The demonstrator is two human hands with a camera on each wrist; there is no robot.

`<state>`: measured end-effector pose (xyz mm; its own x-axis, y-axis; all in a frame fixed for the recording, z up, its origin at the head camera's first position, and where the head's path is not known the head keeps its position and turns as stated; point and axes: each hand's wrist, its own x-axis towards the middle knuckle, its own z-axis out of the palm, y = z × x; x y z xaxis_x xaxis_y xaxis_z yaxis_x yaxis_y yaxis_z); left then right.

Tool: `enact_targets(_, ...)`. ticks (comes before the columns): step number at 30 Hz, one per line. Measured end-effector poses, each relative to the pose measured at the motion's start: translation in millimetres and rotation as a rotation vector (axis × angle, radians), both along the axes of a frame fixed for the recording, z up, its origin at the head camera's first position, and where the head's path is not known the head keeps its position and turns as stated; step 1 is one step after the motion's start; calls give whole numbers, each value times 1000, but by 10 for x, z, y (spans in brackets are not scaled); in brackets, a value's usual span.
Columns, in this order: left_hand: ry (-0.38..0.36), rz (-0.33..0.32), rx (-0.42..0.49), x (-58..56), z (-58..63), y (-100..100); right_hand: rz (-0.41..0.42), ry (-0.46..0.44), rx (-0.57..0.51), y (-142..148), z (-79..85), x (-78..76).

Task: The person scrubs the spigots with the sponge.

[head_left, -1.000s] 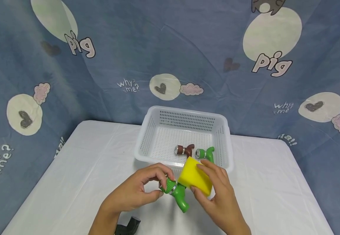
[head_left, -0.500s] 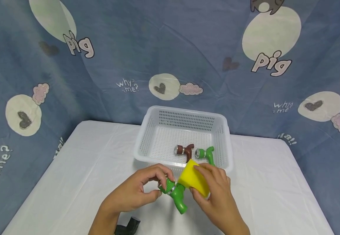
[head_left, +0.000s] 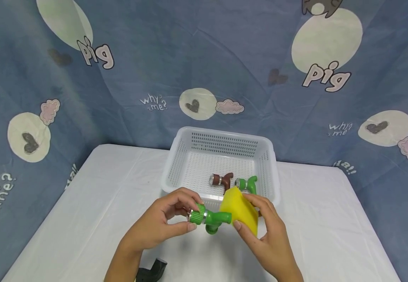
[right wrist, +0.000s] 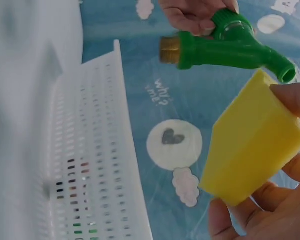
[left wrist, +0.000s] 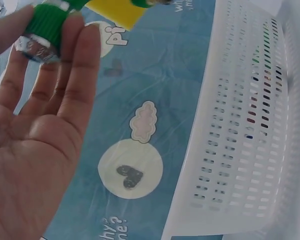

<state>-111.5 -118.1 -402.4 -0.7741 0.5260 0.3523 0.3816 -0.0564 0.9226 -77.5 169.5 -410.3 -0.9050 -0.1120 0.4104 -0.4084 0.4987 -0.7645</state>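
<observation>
My left hand (head_left: 166, 219) pinches a green tap (head_left: 214, 217) by its ribbed knob, thumb below and fingertips above. In the right wrist view the tap's brass threaded end (right wrist: 170, 49) and its spout show. My right hand (head_left: 269, 235) holds a yellow sponge (head_left: 240, 209) between thumb and fingers. One side of the sponge is right at the tap's spout in the head view. Both hands are over the table in front of the basket. In the left wrist view the knob (left wrist: 46, 22) sits between thumb and fingers.
Behind the hands stands a white perforated basket (head_left: 166, 172) holding a brown tap (head_left: 222, 180) and a green tap (head_left: 249, 184). A black curved piece (head_left: 152, 271) lies near the table's front edge by my left forearm. A blue printed cloth (head_left: 136, 70) hangs behind the white table (head_left: 94, 211).
My left hand has turned the green tap, so its spout now points right instead of down toward me. My right hand with the sponge has shifted slightly right.
</observation>
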Motion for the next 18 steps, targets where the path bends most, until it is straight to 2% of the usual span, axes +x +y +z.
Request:
enact_targets(5, -4, 39, 67, -17, -9, -7, 70, -8, -23, -21, -17, 1)
enact_targets(10, -24, 42, 124, -24, -13, -8, 122, -1, 21, -42, -57, 4)
enact_targets(18, -58, 98, 184, -40, -20, -30, 190, 21, 72, -34, -51, 10)
